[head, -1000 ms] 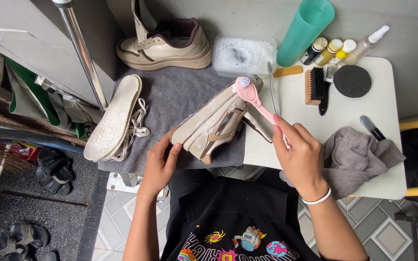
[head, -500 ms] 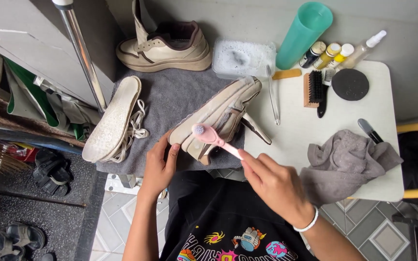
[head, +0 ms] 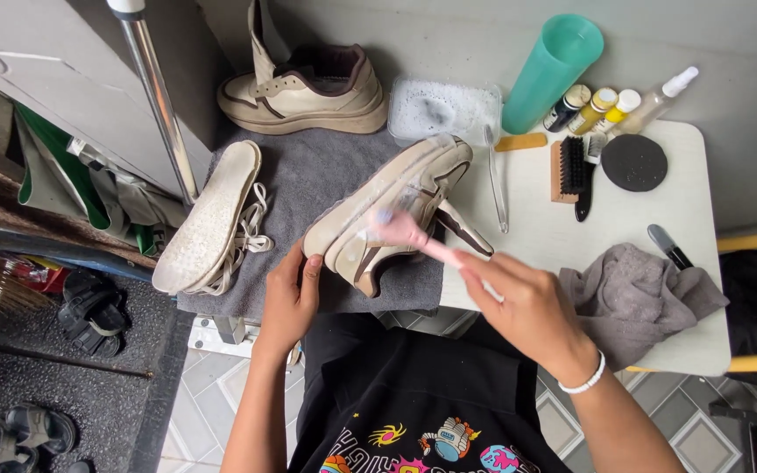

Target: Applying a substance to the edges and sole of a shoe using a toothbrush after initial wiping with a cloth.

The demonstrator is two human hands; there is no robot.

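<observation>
While the left hand (head: 289, 298) grips the heel end of a beige sneaker (head: 392, 210) with fingers curled around its edge and thumb pressed to the sole side, the shoe lies tilted on its side across a grey towel (head: 308, 180) at the centre of the frame. Its sole rim faces up and left, and its dark-trimmed opening faces the lower right. The right hand (head: 527, 307), at centre right, pinches the handle of a pink brush (head: 409, 235) between closed fingers; the brush head rests against the sneaker's side, blurred, so its bristles cannot be made out. A white band circles the right wrist.

On the left part of the towel lies a pale insole (head: 208, 219), underside up, resting on a tangle of white laces (head: 251, 236). A second beige sneaker (head: 308, 88) stands upright at the top of the towel, tongue pulled up. Just to its right sits a clear tray of foamy water (head: 444, 109), and beside that a tall teal cup (head: 554, 70) near the upper right. Small bottles (head: 602, 105) lie in a row next to the cup. Below them on the white table (head: 536, 219) are a wooden brush with black bristles (head: 569, 168), a round black disc (head: 634, 162) and a thin clear brush (head: 494, 180). A crumpled grey cloth (head: 633, 298) lies at the right, just beside the right hand.
</observation>
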